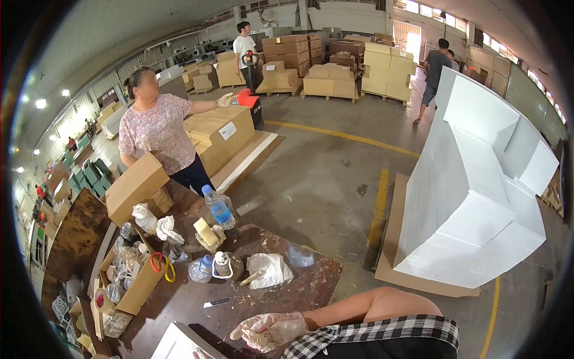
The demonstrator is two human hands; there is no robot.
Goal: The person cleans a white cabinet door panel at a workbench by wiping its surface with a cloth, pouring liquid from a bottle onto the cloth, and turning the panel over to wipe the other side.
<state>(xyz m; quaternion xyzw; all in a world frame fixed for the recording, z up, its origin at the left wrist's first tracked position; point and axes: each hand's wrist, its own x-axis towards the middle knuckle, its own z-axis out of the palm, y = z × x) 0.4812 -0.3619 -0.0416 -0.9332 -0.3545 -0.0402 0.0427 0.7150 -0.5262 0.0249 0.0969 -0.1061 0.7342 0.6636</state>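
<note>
My right hand (pixel 269 331), in a pale glove with reddish stains, hovers by the front of the dark brown table (pixel 299 284). Its fingers are loosely stretched and nothing shows in them. To its left lies a white panel or box (pixel 179 344), cut off by the lower edge. Only a sliver of my left hand (pixel 200 354) shows there against the white piece; its fingers are mostly hidden. Beyond my hands lie a small flat black-and-white tool (pixel 216 303) and a crumpled white cloth (pixel 272 268) with a brush-like stick (pixel 253 277) on it.
Farther back on the table stand a water bottle (pixel 219 208), a squat jug (pixel 227 267) and a yellowish block (pixel 206 232). Scissors (pixel 170 269) rest at a cluttered carton (pixel 134 299). A co-worker (pixel 158 122) stands beyond, arm outstretched. White stacked boards (pixel 460 209) rise at right.
</note>
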